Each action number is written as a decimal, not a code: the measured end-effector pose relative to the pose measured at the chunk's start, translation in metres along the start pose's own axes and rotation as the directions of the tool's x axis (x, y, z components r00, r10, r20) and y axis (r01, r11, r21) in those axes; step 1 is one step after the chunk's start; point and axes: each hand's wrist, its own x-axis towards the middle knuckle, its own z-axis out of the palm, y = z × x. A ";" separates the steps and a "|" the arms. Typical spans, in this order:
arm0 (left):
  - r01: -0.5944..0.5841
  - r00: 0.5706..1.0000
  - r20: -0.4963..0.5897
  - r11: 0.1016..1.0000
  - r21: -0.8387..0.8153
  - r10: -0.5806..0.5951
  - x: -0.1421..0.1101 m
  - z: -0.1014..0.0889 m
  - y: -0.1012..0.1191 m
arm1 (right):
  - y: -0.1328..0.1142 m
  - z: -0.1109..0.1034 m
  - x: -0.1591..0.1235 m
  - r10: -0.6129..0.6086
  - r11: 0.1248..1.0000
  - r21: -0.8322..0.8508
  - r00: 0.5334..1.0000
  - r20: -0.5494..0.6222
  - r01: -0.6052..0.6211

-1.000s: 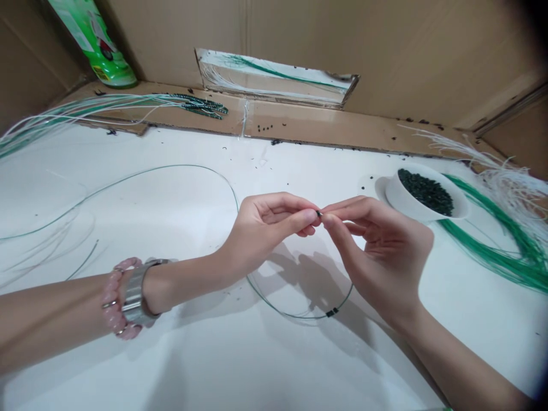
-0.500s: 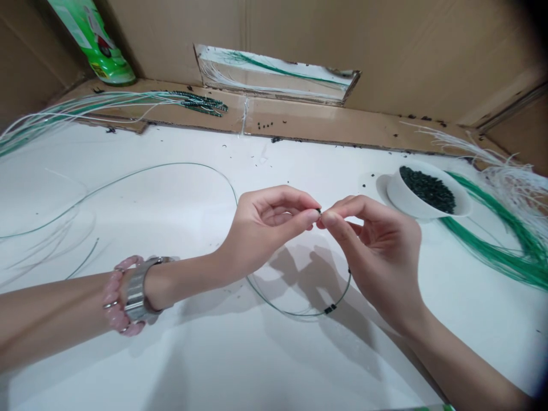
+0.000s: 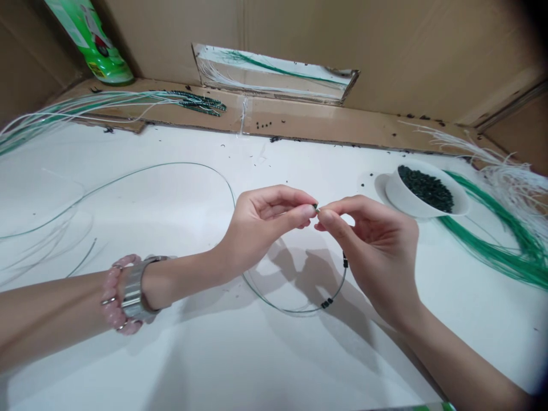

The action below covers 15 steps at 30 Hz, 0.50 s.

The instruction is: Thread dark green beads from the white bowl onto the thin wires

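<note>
My left hand (image 3: 274, 225) pinches a small dark green bead (image 3: 315, 206) between thumb and fingertips. Right beside it, my right hand (image 3: 370, 245) is closed in a pinch on the end of a thin green cord (image 3: 282, 309). That cord hangs in a loop below both hands, with a few dark beads (image 3: 327, 303) threaded on its lower right part and more just under my right hand. From behind my left wrist it runs on in a wide curve to the left. Whether the cord passes through the pinched bead is too small to tell.
A white bowl (image 3: 396, 191) of dark beads stands at the right, beside bundles of green cord (image 3: 492, 248) and white cord (image 3: 509, 177). Beaded strands (image 3: 201, 103) lie at the back left near a green bottle (image 3: 113, 65). Cardboard walls (image 3: 406, 57) enclose the white table (image 3: 107, 377).
My fingertips have drawn slightly apart, so the bead and a bit of cord show between them. The hanging loop and its beads have shifted a little left.
</note>
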 end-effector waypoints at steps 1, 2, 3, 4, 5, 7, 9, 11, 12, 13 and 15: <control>-0.005 1.000 -0.003 1.000 0.003 0.005 0.000 0.000 0.000 | 0.000 0.000 0.000 -0.003 1.000 0.002 1.000 0.001 0.003; -0.011 1.000 -0.007 1.000 0.009 0.011 0.000 0.000 -0.001 | -0.001 -0.001 0.000 -0.003 1.000 0.002 1.000 0.002 0.003; -0.018 1.000 -0.011 1.000 0.016 0.018 0.000 0.000 -0.001 | -0.001 -0.001 -0.001 -0.003 1.000 -0.001 1.000 0.001 0.003; -0.023 1.000 -0.014 0.999 0.024 0.024 0.000 0.000 -0.001 | -0.002 -0.001 -0.001 -0.004 1.000 -0.006 1.000 -0.003 0.004; -0.028 0.999 -0.018 0.999 0.031 0.029 0.000 0.000 -0.001 | -0.002 -0.001 -0.001 -0.007 1.000 -0.012 1.000 -0.009 0.007; -0.035 0.999 -0.021 0.999 0.036 0.035 -0.001 0.000 -0.001 | -0.002 0.000 -0.002 -0.025 1.000 -0.016 0.999 -0.035 0.025; -0.035 0.999 -0.018 0.999 0.030 0.036 -0.001 0.000 -0.001 | -0.002 0.002 -0.002 -0.046 0.999 -0.008 0.996 -0.074 0.046; -0.027 1.000 -0.010 0.999 0.021 0.027 -0.001 0.000 -0.001 | -0.001 0.003 -0.001 -0.054 0.999 0.002 0.993 -0.107 0.054; -0.016 1.000 -0.006 1.000 0.018 0.017 -0.001 0.000 -0.001 | -0.001 0.003 -0.001 -0.053 0.999 0.006 0.992 -0.116 0.054; -0.005 1.000 -0.001 1.000 0.015 0.005 -0.001 0.000 -0.002 | 0.000 0.004 -0.001 -0.050 0.999 0.013 0.992 -0.118 0.052; 0.020 1.000 0.004 1.000 0.006 -0.020 -0.001 -0.001 -0.003 | 0.001 0.004 -0.002 -0.053 0.998 0.027 0.992 -0.117 0.057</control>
